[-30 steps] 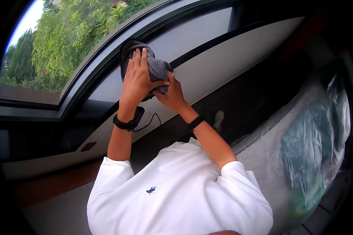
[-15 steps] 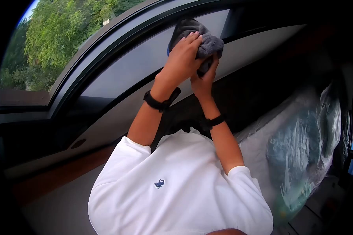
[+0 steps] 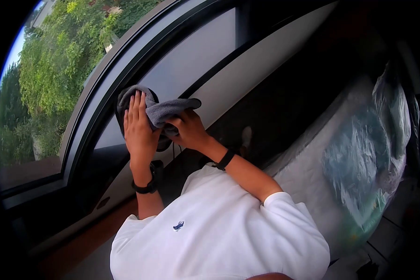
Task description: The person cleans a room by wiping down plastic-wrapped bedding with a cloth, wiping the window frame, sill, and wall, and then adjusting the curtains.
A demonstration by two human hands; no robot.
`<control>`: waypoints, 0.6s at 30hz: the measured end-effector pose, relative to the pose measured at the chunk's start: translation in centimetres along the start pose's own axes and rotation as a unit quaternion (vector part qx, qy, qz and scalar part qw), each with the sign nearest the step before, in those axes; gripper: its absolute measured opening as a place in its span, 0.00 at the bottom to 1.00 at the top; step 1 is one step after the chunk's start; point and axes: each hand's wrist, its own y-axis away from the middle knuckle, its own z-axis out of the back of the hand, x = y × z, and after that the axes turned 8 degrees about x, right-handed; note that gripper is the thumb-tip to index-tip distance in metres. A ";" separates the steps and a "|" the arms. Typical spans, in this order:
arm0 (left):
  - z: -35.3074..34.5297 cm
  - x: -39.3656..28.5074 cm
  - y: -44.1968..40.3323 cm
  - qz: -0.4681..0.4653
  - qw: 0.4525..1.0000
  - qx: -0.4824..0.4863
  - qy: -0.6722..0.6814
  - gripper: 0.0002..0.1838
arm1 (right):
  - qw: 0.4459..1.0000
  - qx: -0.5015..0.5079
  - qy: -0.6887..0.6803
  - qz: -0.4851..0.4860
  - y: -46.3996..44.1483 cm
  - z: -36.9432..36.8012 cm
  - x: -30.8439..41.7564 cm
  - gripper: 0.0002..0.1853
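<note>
A grey cloth point(image 3: 165, 110) is bunched over a dark object point(image 3: 121, 106) whose edge shows behind it; I cannot make out what that object is. My left hand point(image 3: 141, 128) presses on the cloth with its fingers extended together along it. From the right, my right hand point(image 3: 187, 130) grips the cloth's lower part between thumb and fingers, and a folded end sticks out above it. Both hands are in front of the lower glass panel point(image 3: 191, 51), close to the window frame. Black bands circle both wrists.
Trees point(image 3: 56, 60) show through the window at upper left. Below the glass runs a pale sill point(image 3: 261, 58). A plastic-wrapped, bulky item point(image 3: 359, 158) stands on the right. A shoe point(image 3: 247, 136) is on the dark floor.
Both hands and the cloth first moved up and right along the glass, then came back down and left. A folded end of the cloth now extends to the right.
</note>
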 end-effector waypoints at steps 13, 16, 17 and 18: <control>0.2 -38.8 -21.5 -0.153 0.985 -0.075 -0.030 0.32 | 0.959 -0.046 0.104 -0.258 -6.3 39.9 -12.1 0.38; 3.0 -32.2 -15.7 -0.182 0.978 -0.105 0.012 0.30 | 0.938 -0.021 0.152 -0.312 -6.7 34.6 -3.2 0.37; 3.2 -31.5 -15.8 -0.185 0.974 -0.130 0.016 0.29 | 0.936 -0.007 0.150 -0.319 -7.6 34.2 -2.6 0.37; 3.4 -31.4 -16.8 -0.188 0.970 -0.155 0.020 0.28 | 0.933 0.008 0.149 -0.327 -8.8 34.6 -3.1 0.37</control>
